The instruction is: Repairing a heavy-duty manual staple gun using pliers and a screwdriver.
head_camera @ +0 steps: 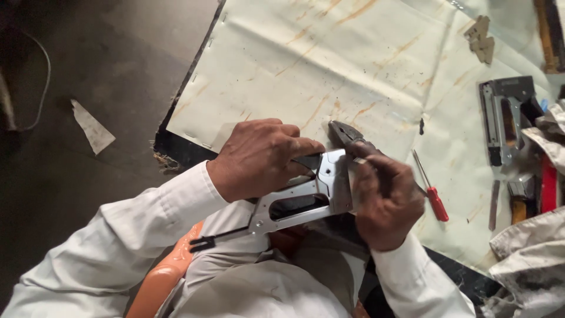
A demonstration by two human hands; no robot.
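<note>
We hold a silver metal staple gun (306, 197) over our lap, at the near edge of the desk (282, 65). Our left hand (259, 156) is closed over its top, and our right hand (385, 197) grips dark-jawed pliers (347, 135) whose tips stand just past the gun's front end. We judge that the pliers could slip off the smooth metal and nick a finger, or that the gun, unsupported from below, could twist in our grasp. The desk is covered with a pale, rust-stained sheet; on it lie a red-handled screwdriver (432, 194) just beside our right hand and a second, opened staple gun (506, 115) farther right. To the left lies a dark concrete floor (106, 53) with a scrap of paper (91, 126).
</note>
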